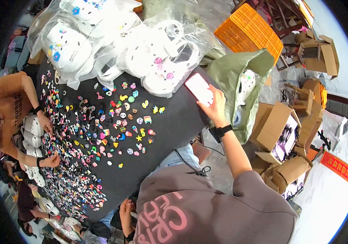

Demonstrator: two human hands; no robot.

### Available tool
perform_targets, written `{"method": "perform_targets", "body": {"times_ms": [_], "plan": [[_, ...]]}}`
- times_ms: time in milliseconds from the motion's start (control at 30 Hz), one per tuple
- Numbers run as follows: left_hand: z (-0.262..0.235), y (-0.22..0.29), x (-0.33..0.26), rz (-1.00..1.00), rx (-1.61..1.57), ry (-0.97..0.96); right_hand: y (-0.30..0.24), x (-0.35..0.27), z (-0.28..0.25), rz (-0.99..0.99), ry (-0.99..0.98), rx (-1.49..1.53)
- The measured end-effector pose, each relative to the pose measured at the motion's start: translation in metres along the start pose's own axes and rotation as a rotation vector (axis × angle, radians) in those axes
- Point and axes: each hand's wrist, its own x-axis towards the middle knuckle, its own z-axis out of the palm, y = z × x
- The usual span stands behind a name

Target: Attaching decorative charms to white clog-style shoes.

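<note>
My right hand (214,106) grips the lower end of a phone (198,88) with a bright white and pink screen. The phone is by the right edge of a black table (178,126); whether it touches the top I cannot tell. Low at the table's near edge, by my lap, my left hand (125,210) has its fingers curled in; anything inside them is hidden. Many small colourful shoe charms (119,122) lie spread over the table, densest at its left. Beyond them, white clogs (151,61) with charms sit in clear plastic bags (100,44).
An open green sack (243,61) with a white clog (246,87) stands right of the table. Behind it is an orange crate (249,32); cardboard boxes (277,126) fill the right. At the left, a co-worker's hands (50,161) reach over charms, near white clogs (31,140).
</note>
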Motion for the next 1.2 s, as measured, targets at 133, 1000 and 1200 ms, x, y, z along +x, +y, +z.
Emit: {"method": "perform_targets", "body": {"times_ms": [133, 1000, 1200], "plan": [[-0.003, -0.026, 0.0, 0.037, -0.036, -0.002, -0.003, 0.005, 0.001, -0.017, -0.013, 0.01], [-0.007, 0.008, 0.012, 0.262, -0.045, 0.032, -0.186, 0.182, -0.08, -0.312, 0.069, 0.548], [-0.024, 0.024, 0.016, 0.419, -0.19, 0.052, -0.262, 0.32, -0.048, -0.242, -0.087, 0.94]]}}
